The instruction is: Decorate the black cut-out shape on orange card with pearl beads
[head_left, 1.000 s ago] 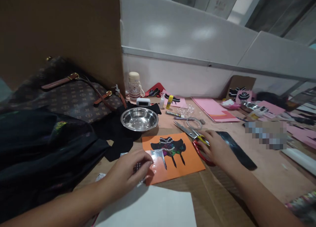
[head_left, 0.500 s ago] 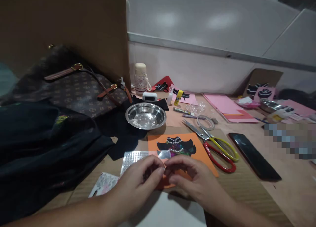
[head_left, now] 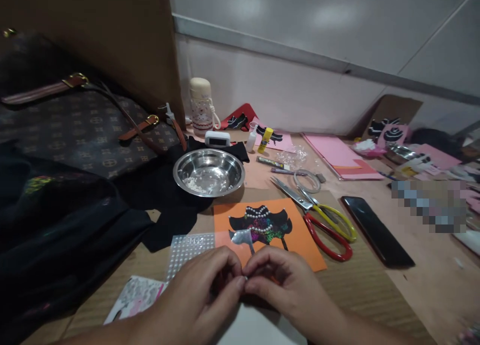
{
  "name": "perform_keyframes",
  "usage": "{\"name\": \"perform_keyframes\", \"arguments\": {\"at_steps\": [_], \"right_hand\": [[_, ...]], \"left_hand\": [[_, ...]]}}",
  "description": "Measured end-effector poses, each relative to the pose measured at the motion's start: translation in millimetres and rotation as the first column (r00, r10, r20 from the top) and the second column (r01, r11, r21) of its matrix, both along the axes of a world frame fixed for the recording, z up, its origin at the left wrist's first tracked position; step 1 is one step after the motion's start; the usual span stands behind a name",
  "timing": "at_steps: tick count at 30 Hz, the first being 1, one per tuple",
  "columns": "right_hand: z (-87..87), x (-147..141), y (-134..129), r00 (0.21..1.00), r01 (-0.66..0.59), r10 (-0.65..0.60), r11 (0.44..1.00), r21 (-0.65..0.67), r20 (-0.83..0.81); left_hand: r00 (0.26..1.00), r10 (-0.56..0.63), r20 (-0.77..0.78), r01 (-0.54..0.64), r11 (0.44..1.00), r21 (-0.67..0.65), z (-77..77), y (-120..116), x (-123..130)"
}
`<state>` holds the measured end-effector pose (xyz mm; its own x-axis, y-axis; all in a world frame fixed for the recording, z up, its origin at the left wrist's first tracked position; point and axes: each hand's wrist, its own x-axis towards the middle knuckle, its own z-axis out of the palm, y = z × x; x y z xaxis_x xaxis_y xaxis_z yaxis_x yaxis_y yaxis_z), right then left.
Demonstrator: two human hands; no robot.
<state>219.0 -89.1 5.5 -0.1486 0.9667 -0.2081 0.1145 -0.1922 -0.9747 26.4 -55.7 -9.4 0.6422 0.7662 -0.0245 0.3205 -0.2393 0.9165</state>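
Note:
My left hand (head_left: 210,290) and my right hand (head_left: 285,285) meet fingertip to fingertip, both closed in a pinch. A tiny whitish speck shows between the fingertips, too small to name. Just beyond them lies an orange card (head_left: 302,235) bearing a black cut-out (head_left: 238,224) trimmed with rows of white pearl beads and shiny coloured patches. A clear sheet of stick-on pearls (head_left: 183,252) overlaps the card's left edge, partly covered by my left hand. Under the hands is a white sheet (head_left: 258,327).
A steel bowl (head_left: 240,177) with white bits stands behind the card. Right of it lie scissors (head_left: 326,225) with red and yellow handles and a black phone (head_left: 377,232). A glue stick (head_left: 265,140) and flask (head_left: 201,107) stand farther back. Dark cloth (head_left: 67,245) fills the left.
The view has shifted, and more of the orange card and black cut-out shows beyond my hands. My hands sit nearer to me relative to the card, fingertips still together.

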Motion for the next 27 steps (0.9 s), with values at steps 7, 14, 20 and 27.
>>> {"name": "perform_keyframes", "arguments": {"at_steps": [7, 14, 20, 27], "right_hand": [[0.5, 3, -1, 0.997, -0.073, 0.071, 0.997, 0.031, 0.043], [9.6, 26, 7, 0.965, -0.060, 0.013, 0.983, 0.171, 0.263], [-1.0, 91, 43, 0.656, -0.243, -0.276, 0.804, 0.543, 0.702], [-24.7, 105, 47, 0.589, -0.424, -0.184, 0.759, 0.494, 0.787]], "left_hand": [[1.000, -0.007, -0.012, 0.008, 0.998, 0.059, 2.3, 1, 0], [0.981, -0.116, -0.153, 0.156, 0.946, 0.283, 10.7, 5, -6], [0.940, -0.179, -0.290, 0.333, 0.660, 0.673, -15.7, 6, -11], [0.925, -0.104, -0.365, 0.360, 0.545, 0.757, -28.8, 2, -20]]}}
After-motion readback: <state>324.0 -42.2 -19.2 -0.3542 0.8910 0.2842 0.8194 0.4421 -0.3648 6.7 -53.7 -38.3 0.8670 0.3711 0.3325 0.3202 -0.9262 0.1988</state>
